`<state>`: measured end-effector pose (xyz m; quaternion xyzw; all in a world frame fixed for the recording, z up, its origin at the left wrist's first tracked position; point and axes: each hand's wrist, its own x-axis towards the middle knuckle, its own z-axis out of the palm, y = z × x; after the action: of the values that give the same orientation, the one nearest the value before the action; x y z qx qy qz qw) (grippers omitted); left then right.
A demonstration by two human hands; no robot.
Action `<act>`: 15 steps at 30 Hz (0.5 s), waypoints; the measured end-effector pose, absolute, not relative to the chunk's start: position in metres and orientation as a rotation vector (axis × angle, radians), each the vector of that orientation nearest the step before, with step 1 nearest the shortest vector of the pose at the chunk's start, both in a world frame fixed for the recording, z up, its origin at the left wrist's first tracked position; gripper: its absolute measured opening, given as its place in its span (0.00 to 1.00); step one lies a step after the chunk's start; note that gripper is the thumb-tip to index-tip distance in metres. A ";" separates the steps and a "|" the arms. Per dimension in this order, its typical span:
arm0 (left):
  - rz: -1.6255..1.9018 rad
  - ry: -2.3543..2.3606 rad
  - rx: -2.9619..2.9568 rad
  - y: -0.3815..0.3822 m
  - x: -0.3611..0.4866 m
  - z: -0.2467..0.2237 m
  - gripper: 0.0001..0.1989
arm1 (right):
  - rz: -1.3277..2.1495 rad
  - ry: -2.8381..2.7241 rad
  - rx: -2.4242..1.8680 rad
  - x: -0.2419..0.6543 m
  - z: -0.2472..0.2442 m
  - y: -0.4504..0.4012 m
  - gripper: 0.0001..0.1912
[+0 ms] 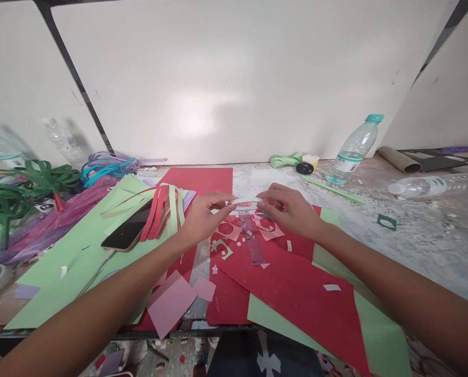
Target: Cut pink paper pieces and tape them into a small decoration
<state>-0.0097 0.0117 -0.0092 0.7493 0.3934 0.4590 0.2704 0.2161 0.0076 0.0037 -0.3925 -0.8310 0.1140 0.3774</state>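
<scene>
A thin white curved piece [247, 200], probably paper, is held above the red sheets, one end in each hand. My left hand [212, 210] pinches its left end between thumb and fingers. At its right end, my right hand [283, 205] pinches it in the same way. Below the hands a purple see-through ruler [252, 243] lies on red paper [292, 277]. Pink squares with round cutouts [269, 230] lie beside the ruler, with a green cut scrap [225, 250] and small white bits around.
A phone [126, 230] and red and green strips [159, 214] lie on green sheets [76, 246] at the left. An upright bottle [351, 152] stands back right; another bottle [434, 186] lies further right. Pink paper pieces [173, 302] lie near the front edge.
</scene>
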 end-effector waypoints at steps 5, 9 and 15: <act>1.262 1.133 1.963 0.012 -0.009 -0.008 0.14 | 0.593 -1.966 -1.087 0.215 0.001 0.005 0.14; 1.242 1.072 1.941 0.008 -0.009 -0.005 0.12 | 0.785 -1.892 -1.091 0.215 -0.004 0.007 0.14; 1.177 0.921 1.994 -0.001 -0.005 -0.004 0.13 | 1.020 -1.780 -1.060 0.212 -0.010 0.012 0.14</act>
<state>-0.0052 -0.0007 -0.0039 0.7584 0.3502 0.4477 0.3191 0.2124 0.0115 -0.0100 -0.4197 -0.7051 0.4039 0.4044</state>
